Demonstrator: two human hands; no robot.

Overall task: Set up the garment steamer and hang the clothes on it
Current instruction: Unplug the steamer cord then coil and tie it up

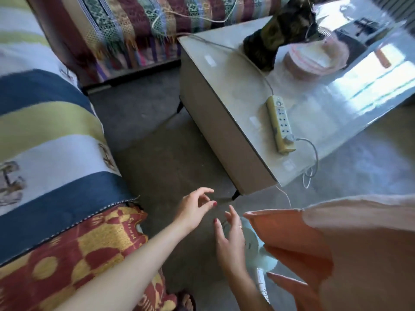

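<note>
Steamer (258,250) base, pale, on floor at 5 o'clock, half hidden under orange garment (292,239); left hand (195,207) and right hand (231,234) just above, fingers spread, holding nothing; power strip (280,124) on worktop (224,86) at 1 o'clock; risk: trailing cord snagging, toppling steamer.

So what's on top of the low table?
On the table: a yellow power strip with one plug in, a cat, and a pink round container partly hidden behind it.

Pale steamer base (253,245): largely hidden behind right hand (231,241) and orange garment (296,239). Garment: cut off at 4 o'clock edge. Dark patterned object (276,34) on table (224,122), 1 o'clock: blurred, unidentifiable.
</note>
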